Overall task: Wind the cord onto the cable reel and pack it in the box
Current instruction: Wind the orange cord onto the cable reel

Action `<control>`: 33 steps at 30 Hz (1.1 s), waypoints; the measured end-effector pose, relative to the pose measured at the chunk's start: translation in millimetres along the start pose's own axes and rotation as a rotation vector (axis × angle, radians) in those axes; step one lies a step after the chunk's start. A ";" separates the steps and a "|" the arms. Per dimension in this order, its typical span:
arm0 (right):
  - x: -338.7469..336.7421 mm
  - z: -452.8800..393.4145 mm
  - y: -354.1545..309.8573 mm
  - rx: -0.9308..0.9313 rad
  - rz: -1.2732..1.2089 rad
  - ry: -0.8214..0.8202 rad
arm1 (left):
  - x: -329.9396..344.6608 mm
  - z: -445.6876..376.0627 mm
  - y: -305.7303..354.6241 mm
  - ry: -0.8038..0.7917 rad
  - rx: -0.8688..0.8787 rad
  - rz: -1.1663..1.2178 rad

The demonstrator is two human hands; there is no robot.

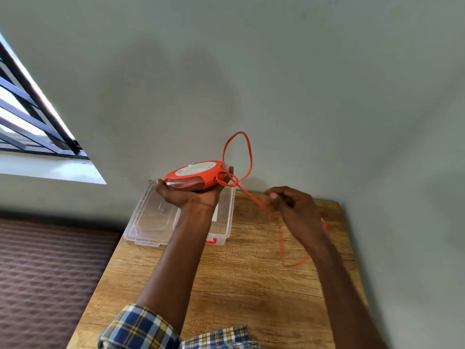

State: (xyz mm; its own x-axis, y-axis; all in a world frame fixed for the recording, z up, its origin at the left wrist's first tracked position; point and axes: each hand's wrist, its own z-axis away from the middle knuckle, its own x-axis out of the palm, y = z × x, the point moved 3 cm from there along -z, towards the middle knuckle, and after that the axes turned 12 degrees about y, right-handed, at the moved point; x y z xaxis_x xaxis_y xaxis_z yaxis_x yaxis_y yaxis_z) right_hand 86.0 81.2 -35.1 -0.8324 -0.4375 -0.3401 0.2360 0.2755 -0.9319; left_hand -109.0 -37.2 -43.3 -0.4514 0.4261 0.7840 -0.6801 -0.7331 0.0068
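In the head view, the left hand (191, 195) grips the cable reel (195, 176) from below, above the open box (151, 217). The right hand (292, 201) pinches the cord (247, 152), which loops above the reel. I think the loop should be flattened first, with light tension.

No text, label or number is legible on the cable reel (195, 178) or the box (153, 217).

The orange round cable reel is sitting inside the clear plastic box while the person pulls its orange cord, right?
Not quite. The head view shows the orange round cable reel held up in the left hand, above the clear plastic box. The right hand does pinch its orange cord.
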 end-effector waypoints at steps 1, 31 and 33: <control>9.8 4.0 -5.9 0.009 -0.048 -0.072 | -0.8 -0.6 -2.5 0.011 0.027 -0.018; 10.9 0.3 10.6 -0.088 0.281 -0.086 | -3.3 -1.0 -4.7 0.053 -0.020 -0.001; 31.2 6.8 -10.6 -0.193 0.187 -0.179 | -3.2 0.6 -10.9 0.049 -0.007 -0.031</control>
State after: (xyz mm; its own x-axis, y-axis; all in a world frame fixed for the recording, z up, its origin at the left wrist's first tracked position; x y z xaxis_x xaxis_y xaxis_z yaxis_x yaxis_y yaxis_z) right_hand 61.0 58.7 -36.6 -0.6778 -0.5029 -0.5364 0.2629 0.5155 -0.8156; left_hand -99.7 -30.9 -45.5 -0.4575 0.4743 0.7522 -0.6984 -0.7152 0.0261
